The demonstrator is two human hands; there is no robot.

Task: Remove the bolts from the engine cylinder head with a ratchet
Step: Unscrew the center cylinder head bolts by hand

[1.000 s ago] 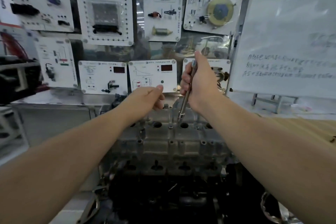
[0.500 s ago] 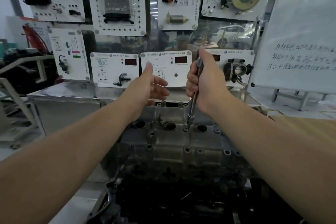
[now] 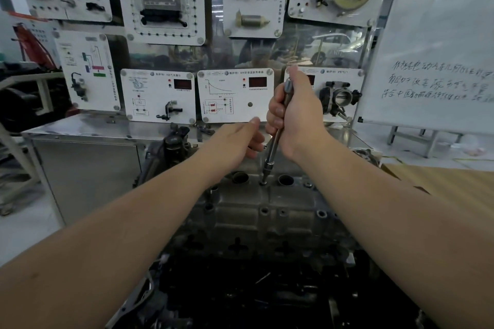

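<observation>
The grey metal cylinder head (image 3: 267,211) lies in front of me with several bolt holes and two round bores on top. My right hand (image 3: 296,117) grips a slim chrome ratchet tool (image 3: 272,149) that stands nearly upright. Its socket end sits on a bolt (image 3: 263,182) between the two bores. My left hand (image 3: 235,141) hovers just left of the tool's shaft, thumb up, fingers loosely bent beside the shaft and holding nothing. The tool's upper part is hidden inside my right fist.
White training panels (image 3: 235,96) with parts and red displays hang on the wall behind. A whiteboard (image 3: 438,43) stands at the right, above a wooden tabletop (image 3: 454,181). A steel cabinet (image 3: 85,168) is on the left. The dark engine block (image 3: 254,288) sits below the head.
My left hand spread open and lifted away from the tool half a second ago, then came back down beside the shaft. My right hand has kept its grip with the tool on the bolt.
</observation>
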